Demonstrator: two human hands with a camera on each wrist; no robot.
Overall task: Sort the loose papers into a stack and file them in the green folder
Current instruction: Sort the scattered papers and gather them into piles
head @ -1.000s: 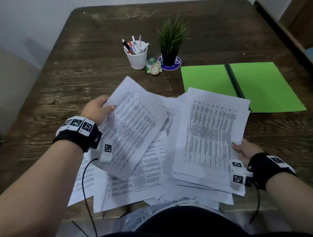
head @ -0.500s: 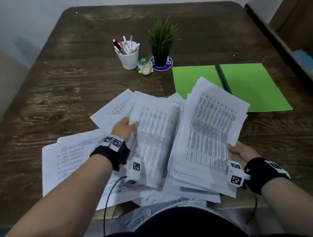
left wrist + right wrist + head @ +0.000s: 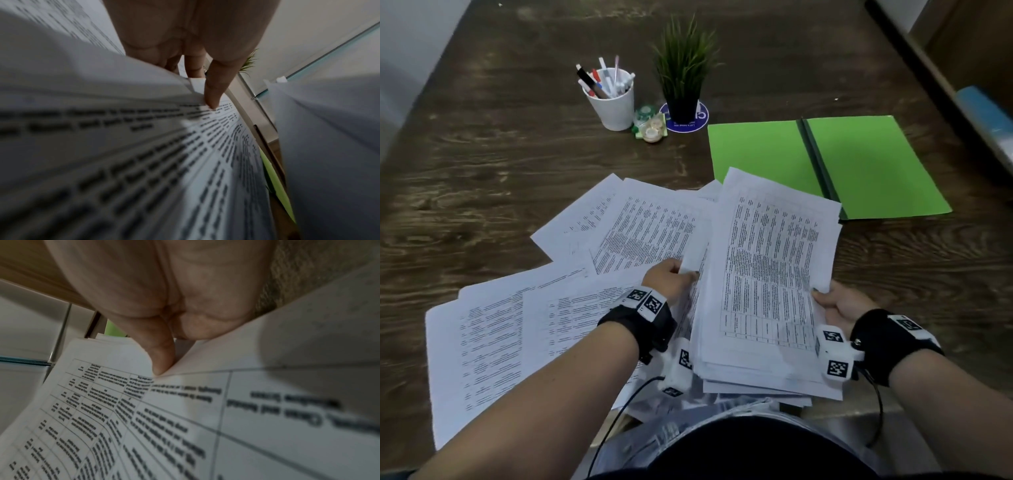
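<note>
A thick stack of printed papers (image 3: 767, 284) is tilted up near the table's front edge. My right hand (image 3: 835, 301) grips its right edge, thumb on top (image 3: 162, 356). My left hand (image 3: 671, 277) pinches a single sheet (image 3: 695, 253) and holds it against the stack's left side; its thumb (image 3: 213, 91) presses on the page. Several loose sheets (image 3: 493, 339) lie spread to the left and behind (image 3: 647, 229). The green folder (image 3: 859, 168) lies open flat at the back right, partly covered by the stack's top corner.
A white cup of pens (image 3: 613, 99), a small potted plant (image 3: 683, 82) on a blue coaster and a small green and cream trinket (image 3: 650, 125) stand at the back centre. Dark wooden table (image 3: 482, 154) around. A wooden ledge with a blue object (image 3: 983, 109) is at the right.
My left hand carried one sheet from the left of the table over to the stack's left side. The right hand tilted the stack up. Sheets under the left arm are uncovered.
</note>
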